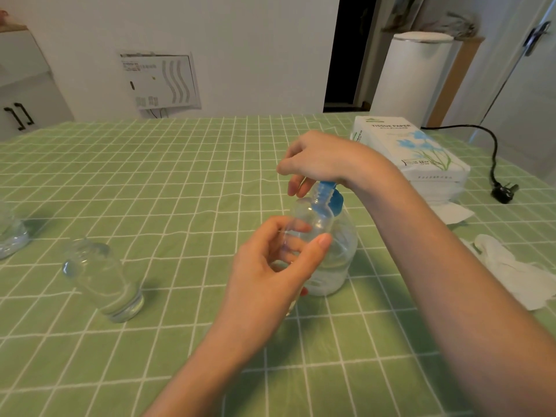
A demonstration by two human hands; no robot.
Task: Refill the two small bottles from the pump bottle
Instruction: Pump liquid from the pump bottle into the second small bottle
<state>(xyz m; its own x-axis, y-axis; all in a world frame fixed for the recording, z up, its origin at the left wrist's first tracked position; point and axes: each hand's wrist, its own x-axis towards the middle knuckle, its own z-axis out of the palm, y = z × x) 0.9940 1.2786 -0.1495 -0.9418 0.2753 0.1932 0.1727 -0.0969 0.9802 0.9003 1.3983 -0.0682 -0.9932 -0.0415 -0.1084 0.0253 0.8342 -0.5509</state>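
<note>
At the far left edge a clear container (10, 236) stood on the green checked tablecloth (180, 176), cut off by the frame, so it could not be told whether it was one of the task's bottles. Right of it a small clear bottle (103, 281) stood upright, well apart from both hands. It seemed to hold some liquid, but its mouth was too blurred to read as capped or open.

Near the middle the left hand (270, 266) gripped a second small bottle (310, 224), with the thumb on the near side and the fingers curled round the far side. The bottle was lifted off the cloth, its long axis roughly upright and its neck raised beside the blue pump head (331, 197). The pump bottle (337, 260) stood just behind and to the right.

The right hand (319, 158) lay on top of the pump head, fingers loosely bent down in front. Whether any of them hooked round it could not be told.

The coming press likely turned on the spout sitting over the held bottle's mouth. Clear plastic on clear plastic, with fingers in front, hid that alignment.

Further right lay a tissue pack (412, 149), crumpled tissue (517, 272) and a black plug (505, 191)
</note>
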